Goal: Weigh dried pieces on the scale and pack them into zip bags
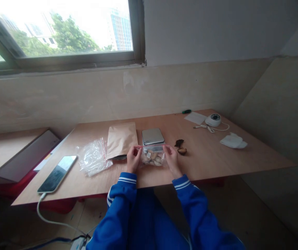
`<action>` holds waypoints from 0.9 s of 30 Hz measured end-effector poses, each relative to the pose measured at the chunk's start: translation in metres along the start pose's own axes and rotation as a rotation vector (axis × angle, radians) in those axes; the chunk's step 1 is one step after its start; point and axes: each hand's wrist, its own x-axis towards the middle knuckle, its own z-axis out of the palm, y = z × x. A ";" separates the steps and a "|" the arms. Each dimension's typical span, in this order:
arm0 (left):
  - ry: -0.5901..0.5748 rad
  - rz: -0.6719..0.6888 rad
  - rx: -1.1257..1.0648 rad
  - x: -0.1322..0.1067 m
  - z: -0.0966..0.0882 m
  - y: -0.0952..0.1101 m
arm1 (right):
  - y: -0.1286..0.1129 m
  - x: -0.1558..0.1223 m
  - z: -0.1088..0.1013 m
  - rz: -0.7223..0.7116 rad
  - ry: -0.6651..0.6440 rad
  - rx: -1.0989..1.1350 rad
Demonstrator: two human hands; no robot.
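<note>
Between my two hands is a clear zip bag with a red seal strip, holding several pale brown dried pieces and a small white packet. My left hand pinches the strip's left end, and my right hand grips its right end. Just behind the bag stands a small digital scale with a bare metal plate. A brown kraft paper pouch lies left of the scale, its dark mouth toward me. Two dark brown dried pieces, probably mushrooms, rest on the table to the right.
Clear plastic bags are heaped left of the pouch. A phone with a plugged-in white cable lies near the table's left edge. At the back right are a white dome camera, a paper sheet, a green-handled tool and crumpled tissue.
</note>
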 end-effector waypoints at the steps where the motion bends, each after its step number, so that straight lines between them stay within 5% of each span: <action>1: 0.001 -0.002 0.003 0.000 0.000 0.000 | 0.000 0.000 0.000 -0.001 0.002 0.000; 27: 0.014 -0.019 -0.021 0.001 0.000 0.000 | 0.002 0.000 -0.002 0.031 0.031 0.023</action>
